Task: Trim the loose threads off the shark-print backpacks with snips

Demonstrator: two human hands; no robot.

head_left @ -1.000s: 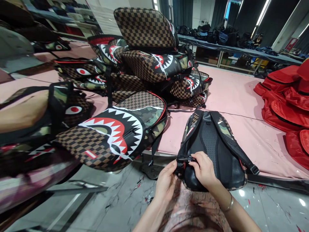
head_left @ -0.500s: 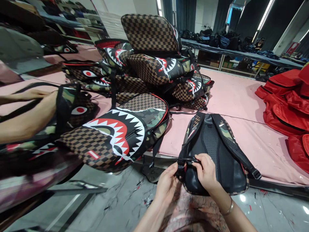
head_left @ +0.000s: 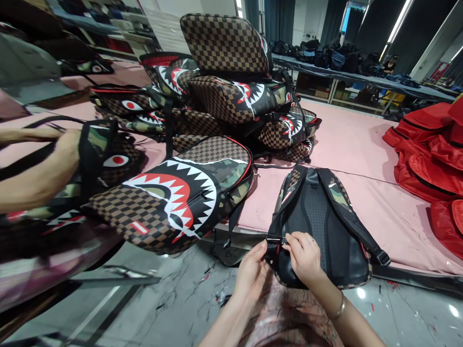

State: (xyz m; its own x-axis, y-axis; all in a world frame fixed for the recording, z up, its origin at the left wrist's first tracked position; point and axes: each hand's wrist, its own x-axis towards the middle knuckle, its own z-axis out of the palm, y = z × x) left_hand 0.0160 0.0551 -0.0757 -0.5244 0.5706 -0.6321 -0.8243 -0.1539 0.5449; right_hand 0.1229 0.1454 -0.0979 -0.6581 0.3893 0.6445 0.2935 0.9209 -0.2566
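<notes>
A black-backed backpack (head_left: 314, 212) lies on the pink table's near edge, its padded back and shoulder straps facing up. Its checkered and camouflage sides show along the rim. My left hand (head_left: 252, 271) is closed at the lower end of the left shoulder strap (head_left: 280, 219), fingertips beside the buckle (head_left: 275, 239). From the other side, my right hand (head_left: 304, 256) pinches a thin dark piece at that buckle, apparently strap webbing; the fingers partly hide it. The right strap's lower end (head_left: 381, 257) hangs over the backpack's edge, untouched.
A shark-mouth backpack (head_left: 173, 195) lies left of my hands, overhanging the pink table (head_left: 350, 140). Behind it rises a pile of similar backpacks (head_left: 226, 46). At far left, a co-worker's arms (head_left: 39, 173) handle another one. Red bags (head_left: 419, 149) are heaped on the right.
My right hand has shifted slightly left, closer to the buckle, still pinching. My left hand has barely moved. The co-worker's arms have moved a little left.
</notes>
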